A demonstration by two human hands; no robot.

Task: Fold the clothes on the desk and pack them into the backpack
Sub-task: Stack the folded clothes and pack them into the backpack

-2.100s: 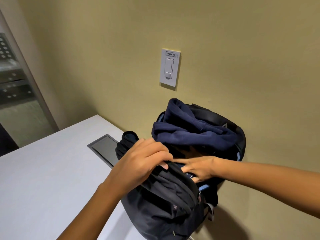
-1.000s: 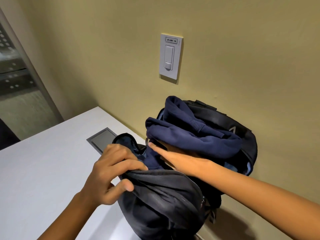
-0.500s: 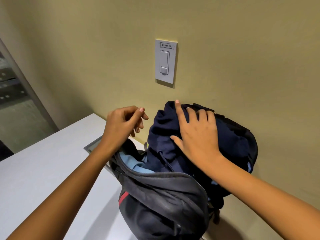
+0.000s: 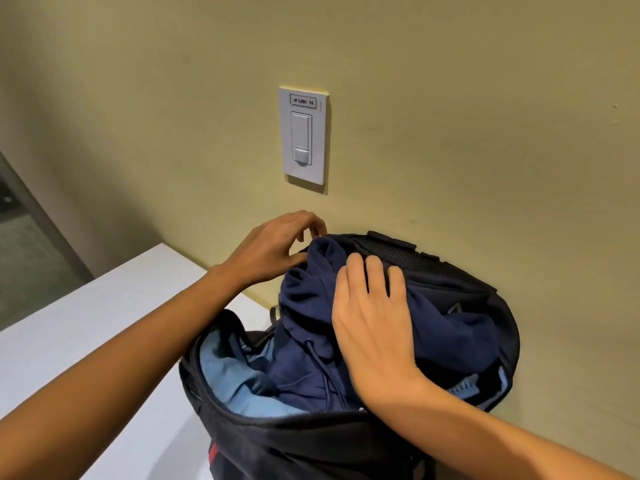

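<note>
On a pale grey bench [image 4: 86, 341] pushed against a yellow-green wall [image 4: 485, 133], a dark backpack [image 4: 311, 441] stands upright with its main compartment unzipped and gaping wide. This is the head-camera view, looking down over two bare forearms.

A navy hoodie [image 4: 304, 327] is bundled in the mouth of the backpack, half inside, with its upper folds rising above the far rim. A navy drawstring [image 4: 332, 379] hangs down the front of the bundle. Light blue fabric [image 4: 228, 372] shows inside the compartment on the left; whether it is lining or another garment cannot be told. A small red stripe [image 4: 213, 457] marks the near left side of the backpack, and a black mesh back panel [image 4: 391, 252] lies along the far rim, close to the wall.

The right hand [image 4: 374, 327] lies palm down on top of the hoodie. Its fingers [image 4: 374, 271] are straight and spread, pressing the cloth near the far rim.

The left hand [image 4: 273, 247] is at the far left peak of the hoodie. Its fingers [image 4: 313, 221] are curled, and the thumb touches the cloth. Whether they actually pinch the fabric cannot be told.

A white wall switch [image 4: 304, 136] with a small printed label sits on the wall above the backpack. At the far left, a glass panel [image 4: 27, 251] in a dark frame meets the end of the bench.
</note>
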